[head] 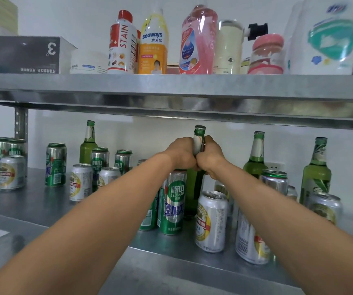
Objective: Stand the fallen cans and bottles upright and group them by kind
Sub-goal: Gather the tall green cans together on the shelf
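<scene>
Both hands grip the neck of one green glass bottle point(199, 133) standing upright at the middle of the lower metal shelf point(33, 201). My left hand point(182, 153) wraps the neck from the left, my right hand point(210, 155) from the right. A tall green can point(172, 201) stands in front of that bottle and hides part of its body. Three more green bottles stand upright: one at the back left point(88, 143), two at the right point(256, 156) point(317, 173). Several green cans point(56, 165) and white cans point(211, 221) stand mixed along the shelf.
The upper shelf point(171, 86) hangs low over the bottle tops and carries cleaning bottles point(122, 43), a dark box point(24, 54) and a white refill pouch point(324, 37). A white can point(250, 241) near the shelf's front right edge leans slightly. Bare metal shows at the front left.
</scene>
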